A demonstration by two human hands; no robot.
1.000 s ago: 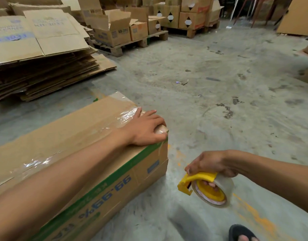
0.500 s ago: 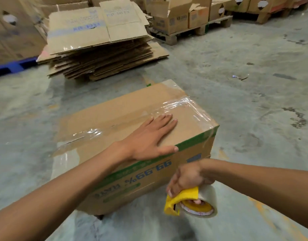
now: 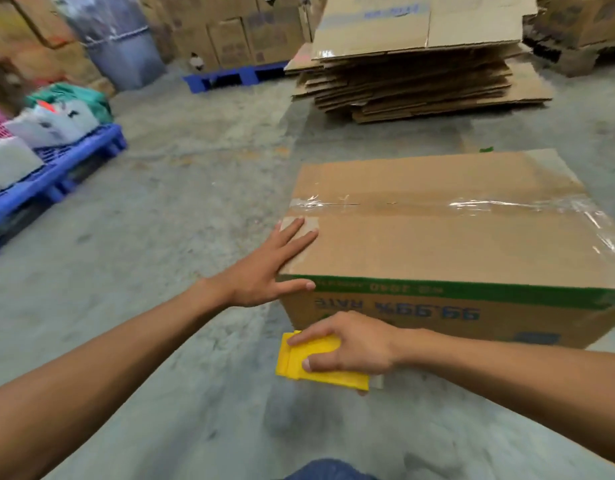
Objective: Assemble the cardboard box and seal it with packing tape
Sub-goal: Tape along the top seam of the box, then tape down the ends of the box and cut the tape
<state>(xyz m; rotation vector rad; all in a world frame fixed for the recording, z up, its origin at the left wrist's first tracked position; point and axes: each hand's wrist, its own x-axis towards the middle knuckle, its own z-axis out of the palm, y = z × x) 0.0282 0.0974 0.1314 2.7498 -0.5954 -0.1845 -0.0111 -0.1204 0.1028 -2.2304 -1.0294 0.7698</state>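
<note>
Yellow tape dispenser (image 3: 320, 362) nearest the camera, right hand (image 3: 351, 344) clenched over it from above, thumb on the plastic, held low in front of the cardboard box's (image 3: 455, 244) near face. Roll itself mostly hidden under the hand. Left hand (image 3: 264, 271) flat and spread on the box's near-left top corner: fingers on the top panel, thumb on the green band along the near edge, grip wrapped around nothing. Box sits closed on the concrete floor (image 3: 178, 220), clear tape strip (image 3: 437, 204) running along the centre seam, wrinkled at the right end. Further back: stack of flattened cartons (image 3: 420, 81) behind the box, blue pallet (image 3: 56, 174) with bags at far left, more boxes against the back.
</note>
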